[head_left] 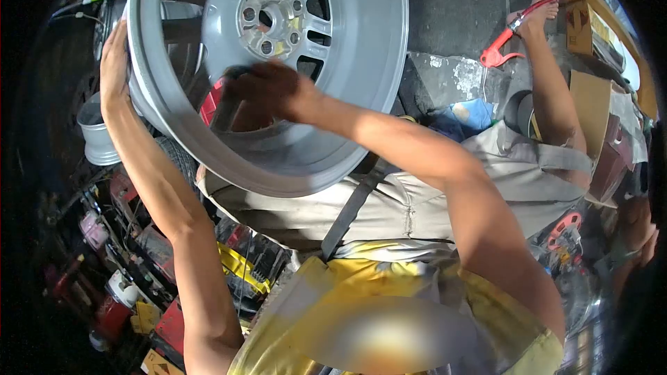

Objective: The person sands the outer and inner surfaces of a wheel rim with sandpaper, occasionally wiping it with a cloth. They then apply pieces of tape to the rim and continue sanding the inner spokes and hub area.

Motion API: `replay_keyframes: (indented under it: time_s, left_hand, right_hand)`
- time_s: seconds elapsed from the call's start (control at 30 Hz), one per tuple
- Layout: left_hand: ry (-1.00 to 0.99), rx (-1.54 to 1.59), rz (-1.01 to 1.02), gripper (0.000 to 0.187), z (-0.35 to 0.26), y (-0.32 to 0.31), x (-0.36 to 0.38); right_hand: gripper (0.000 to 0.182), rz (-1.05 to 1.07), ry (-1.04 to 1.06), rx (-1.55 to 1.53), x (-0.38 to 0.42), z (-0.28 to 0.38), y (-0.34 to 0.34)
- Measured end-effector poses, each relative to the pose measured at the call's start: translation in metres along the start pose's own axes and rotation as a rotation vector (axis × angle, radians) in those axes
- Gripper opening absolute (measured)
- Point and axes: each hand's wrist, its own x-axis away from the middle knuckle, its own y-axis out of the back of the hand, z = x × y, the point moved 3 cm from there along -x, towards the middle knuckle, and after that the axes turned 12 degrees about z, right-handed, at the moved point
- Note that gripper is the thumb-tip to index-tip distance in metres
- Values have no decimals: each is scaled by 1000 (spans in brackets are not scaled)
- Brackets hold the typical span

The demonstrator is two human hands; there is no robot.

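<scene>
A large grey alloy wheel (375, 42) leans over the lap, its hub and spokes facing up. My left hand (114, 66) grips the wheel's outer edge on the left, fingers along the rim. Inside the barrel, my right hand (278, 90) is closed and smeared by motion near the spokes below the hub. Something dark shows at its fingers, but I cannot tell what it is. A red patch (212, 103) appears just left of this hand, by a spoke gap.
A red air blow gun (495, 54) on a red hose hangs at the upper right. Cardboard boxes (587, 114) stand along the right, and a blue cloth (472, 111) lies near the trousers. Another grey wheel (101, 132) and cluttered tools, including a yellow one (243, 267), are at left.
</scene>
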Motion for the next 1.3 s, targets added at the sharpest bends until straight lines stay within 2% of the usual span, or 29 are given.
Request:
replay_keyframes:
  time_s: [0.03,0.07,0.1,0.13,0.17,0.23,0.27,0.33,0.4,0.43,0.47,0.53,0.6,0.67,0.7,0.77,0.8,0.9,0.97,1.0,1.07,1.1,1.23,1.3]
  left_hand:
    - [-8,-1,26,44,-2,-1,2]
    - [-14,-6,61,45,-3,-2,3]
    - [61,132,165,48,6,3,-4]
    - [50,137,158,48,-9,-8,4]
    - [42,117,61,49,-23,-16,14]
    - [60,79,-2,50,-31,-20,21]
    - [70,61,-34,51,-35,-22,25]
    - [109,114,-7,54,-47,-33,34]
    - [121,126,10,56,-45,-33,34]
    - [65,54,13,57,-41,-28,29]
    - [57,33,37,58,-39,-26,26]
    - [43,21,49,59,-35,-20,20]
    - [42,-85,80,60,-28,-16,15]
    - [60,-45,109,60,-24,-16,21]
    - [38,-89,89,60,-31,-22,29]
    - [10,-65,70,60,-38,-26,28]
    - [9,-53,110,60,-28,-20,21]
    - [10,-100,86,63,-43,-28,27]
    - [28,-49,87,62,-39,-25,22]
    - [47,-6,91,61,-38,-25,19]
    - [46,-10,79,59,-39,-24,22]
    - [24,-25,75,58,-43,-26,26]
    - [25,-47,64,56,-48,-32,29]
    - [19,-77,75,57,-51,-30,29]
  right_hand:
    - [46,-87,4,103,12,-13,-1]
    - [46,-87,8,104,18,-11,5]
    - [48,-41,-44,207,26,-3,10]
    - [50,4,-79,322,25,-3,14]
    - [50,0,-63,335,15,-7,16]
    - [46,-241,-90,479,-9,4,15]
    - [46,-240,-95,477,-30,4,14]
    - [41,-259,-423,238,-82,0,44]
    - [39,-220,-474,238,-93,2,44]
    - [38,-184,-520,243,-97,0,47]
    - [38,-189,-517,257,-85,6,44]
    - [31,-334,-331,356,-46,23,22]
    - [31,-302,-314,450,-52,17,23]
    - [38,-206,-479,469,-81,-4,47]
    - [38,-200,-496,575,-90,-17,54]
    - [38,-8,-702,487,-119,-69,88]
    - [37,189,-883,274,-128,-100,105]
    - [44,220,-836,118,-98,-152,119]
    - [55,203,-555,321,-72,-148,118]
    - [55,201,-563,323,-58,-143,118]
    - [71,93,-282,212,-41,-119,115]
    - [80,95,-262,235,-36,-117,119]
    - [76,98,-167,299,-54,-115,119]
    - [66,5,-49,181,-70,-101,105]
